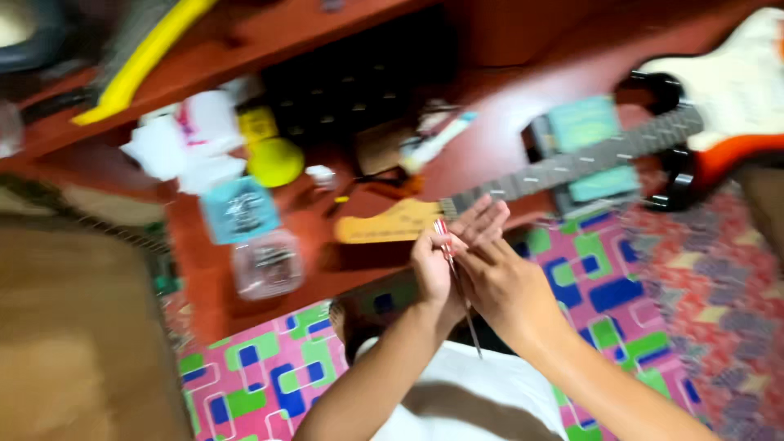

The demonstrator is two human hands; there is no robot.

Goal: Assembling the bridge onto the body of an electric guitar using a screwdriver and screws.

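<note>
My left hand [431,269] and my right hand [500,278] meet in the middle of the view, both closed around a thin metal tool [459,286] with a red and white striped top. Its slim shaft runs down between my wrists. Just beyond my fingers lies the pale wooden headstock [384,224] of an electric guitar. The guitar's neck [572,163] runs to the upper right, resting on a blue padded support [584,126]. The white and orange guitar body [735,90] sits at the far upper right. The picture is blurred by motion.
A reddish wooden table [220,294] holds a yellow round object [276,162], a blue packet [241,208], a clear plastic container [268,263], white papers [184,139] and a black case [359,82]. A pink patterned mat [269,367] covers the floor.
</note>
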